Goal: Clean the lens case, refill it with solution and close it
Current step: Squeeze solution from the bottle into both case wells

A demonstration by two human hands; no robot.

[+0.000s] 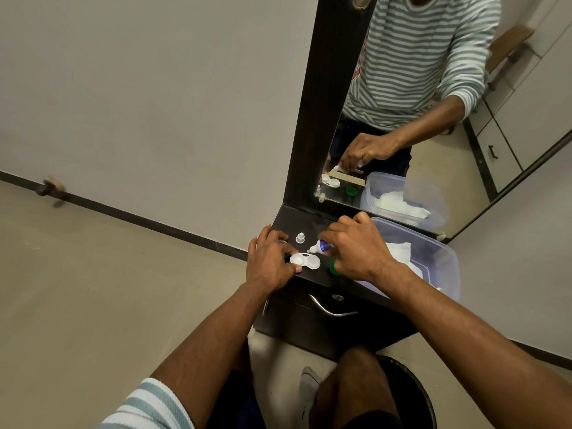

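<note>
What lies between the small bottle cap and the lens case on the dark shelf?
In the head view, the white nozzle tip of the solution bottle points into that gap, between the bottle cap and the lens case.

Two hands, left hand (272, 261) and right hand (356, 249), one white lens case (305, 261) with two wells, one solution bottle (320, 246), one loose clear bottle cap (300, 237), one green lid (333, 269), one plastic tub (439, 258), one mirror (464, 125)

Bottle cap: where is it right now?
In the head view the clear bottle cap stands upright on the dark shelf, just beyond the lens case, between the left hand and the solution bottle's nozzle.
</note>
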